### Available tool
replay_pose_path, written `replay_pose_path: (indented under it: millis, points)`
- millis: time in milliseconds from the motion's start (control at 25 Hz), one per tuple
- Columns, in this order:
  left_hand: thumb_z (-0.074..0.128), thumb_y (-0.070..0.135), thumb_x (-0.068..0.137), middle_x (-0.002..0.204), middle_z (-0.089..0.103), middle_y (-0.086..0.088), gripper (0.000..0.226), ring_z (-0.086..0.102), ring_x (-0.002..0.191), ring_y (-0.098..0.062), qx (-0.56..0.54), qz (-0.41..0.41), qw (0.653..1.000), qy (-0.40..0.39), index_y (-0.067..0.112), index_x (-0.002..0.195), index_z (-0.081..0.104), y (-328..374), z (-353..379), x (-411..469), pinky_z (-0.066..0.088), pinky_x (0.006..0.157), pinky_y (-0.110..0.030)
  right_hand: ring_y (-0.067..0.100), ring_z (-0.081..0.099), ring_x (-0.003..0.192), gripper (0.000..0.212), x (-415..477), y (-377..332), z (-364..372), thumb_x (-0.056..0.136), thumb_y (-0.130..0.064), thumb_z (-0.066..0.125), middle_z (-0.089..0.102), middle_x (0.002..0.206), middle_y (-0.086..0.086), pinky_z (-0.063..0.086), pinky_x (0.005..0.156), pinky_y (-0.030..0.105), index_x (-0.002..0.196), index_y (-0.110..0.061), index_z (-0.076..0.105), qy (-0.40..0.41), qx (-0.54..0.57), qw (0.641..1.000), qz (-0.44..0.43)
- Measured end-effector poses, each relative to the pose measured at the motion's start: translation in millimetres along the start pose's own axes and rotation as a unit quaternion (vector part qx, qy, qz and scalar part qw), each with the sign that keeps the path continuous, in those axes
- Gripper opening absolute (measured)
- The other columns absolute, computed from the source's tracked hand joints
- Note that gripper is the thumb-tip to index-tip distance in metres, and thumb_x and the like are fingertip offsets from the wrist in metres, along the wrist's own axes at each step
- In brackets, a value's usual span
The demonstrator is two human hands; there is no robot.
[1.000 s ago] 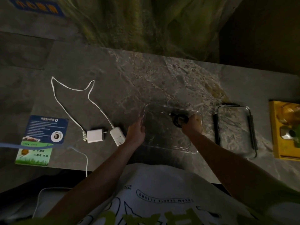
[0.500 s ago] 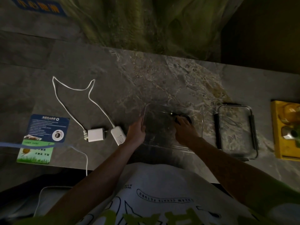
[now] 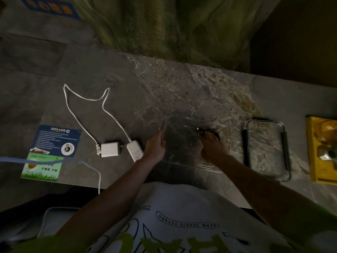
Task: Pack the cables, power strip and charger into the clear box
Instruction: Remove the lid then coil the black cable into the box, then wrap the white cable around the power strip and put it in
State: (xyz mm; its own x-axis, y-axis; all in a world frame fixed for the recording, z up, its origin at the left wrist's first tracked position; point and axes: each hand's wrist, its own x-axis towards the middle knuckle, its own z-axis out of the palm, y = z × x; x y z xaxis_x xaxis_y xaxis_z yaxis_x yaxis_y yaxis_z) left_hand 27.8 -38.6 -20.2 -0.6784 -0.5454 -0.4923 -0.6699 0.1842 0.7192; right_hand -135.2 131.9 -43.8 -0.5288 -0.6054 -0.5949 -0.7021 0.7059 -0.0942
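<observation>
- My left hand (image 3: 155,148) grips the box (image 3: 182,119) by its 9 o'clock wall, fingers curled at the rim. That hold steadies it, and I would not loosen it.
- My right hand (image 3: 213,149) is inside the box, fingers down on the black cable (image 3: 214,132), which is coiled in the 1 o'clock corner. I cannot tell whether it pinches the coil or only presses it.
- To do this well, I judge the coil should sit flat and tight against the far wall, plug end tucked in, leaving floor space for the rest.
- Waiting on the table (image 3: 164,88) at 9 o'clock of the box are the white block (image 3: 135,152), just beside my left hand, and then the charger (image 3: 109,149). The white cable (image 3: 83,96) loops off toward 11 o'clock.
- The lid (image 3: 266,148) lies at 3 o'clock, apart from the box.
- Risk: a springy coil may unwind once released, so I would lift the hand off slowly.
</observation>
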Motion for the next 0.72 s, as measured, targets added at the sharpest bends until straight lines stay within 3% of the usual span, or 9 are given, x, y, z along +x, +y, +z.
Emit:
replay_pose_path:
  millis: [200, 360, 440, 600, 720]
  points:
    - [0.048, 0.009, 0.097, 0.135, 0.058, -0.008, 0.047, 0.051, 0.127, -0.023, -0.035, -0.006, 0.999, -0.011, 0.021, 0.142, 0.042, -1.0, -4.3, -1.8, 0.038, 0.105, -0.031, 0.034, 0.022, 0.144, 0.059, -2.4, -8.5, -9.4, 0.088, -0.017, 0.055, 0.021, 0.157, 0.01, 0.034, 0.111, 0.052, 0.144, -0.017, 0.035, 0.012, 0.033, 0.999, -0.018]
    - [0.055, 0.018, 0.095, 0.125, 0.065, -0.005, 0.034, 0.058, 0.119, -0.02, -0.082, -0.002, 0.996, -0.025, 0.018, 0.13, 0.057, -12.6, -12.5, -2.5, 0.043, 0.103, -0.034, 0.034, 0.039, 0.135, 0.058, -10.9, -26.0, -28.9, 0.085, -0.008, 0.055, 0.036, 0.15, 0.011, 0.039, 0.106, 0.046, 0.141, -0.016, 0.04, 0.102, 0.123, 0.985, -0.064]
    - [0.06, 0.024, 0.093, 0.118, 0.069, -0.008, 0.03, 0.063, 0.112, -0.023, -0.105, -0.033, 0.993, 0.031, 0.016, 0.121, 0.064, -26.7, -15.4, -4.3, 0.047, 0.1, -0.038, 0.033, 0.044, 0.13, 0.055, -15.0, -39.4, -41.0, 0.085, -0.006, 0.054, 0.042, 0.145, 0.012, 0.044, 0.102, 0.045, 0.138, -0.014, 0.043, 0.142, 0.139, 0.977, -0.083]
    - [0.063, 0.012, 0.087, 0.105, 0.07, -0.014, 0.022, 0.065, 0.101, -0.03, -0.133, -0.111, 0.966, 0.192, 0.009, 0.109, 0.066, -52.3, -28.6, -22.3, 0.044, 0.083, -0.028, 0.032, 0.05, 0.123, 0.051, -14.4, -76.4, -59.2, 0.085, -0.005, 0.05, 0.051, 0.136, 0.014, 0.043, 0.098, 0.038, 0.135, -0.011, 0.045, 0.17, 0.141, 0.965, -0.143]
    - [0.07, 0.015, 0.081, 0.115, 0.061, -0.014, 0.037, 0.058, 0.107, -0.032, -0.126, -0.168, 0.956, 0.206, 0.009, 0.115, 0.057, -69.1, -36.4, -33.6, 0.045, 0.086, -0.036, 0.034, 0.045, 0.129, 0.053, -7.0, -103.6, -57.8, 0.087, -0.008, 0.052, 0.045, 0.142, 0.015, 0.041, 0.105, 0.041, 0.139, -0.011, 0.042, 0.141, 0.12, 0.967, -0.177]
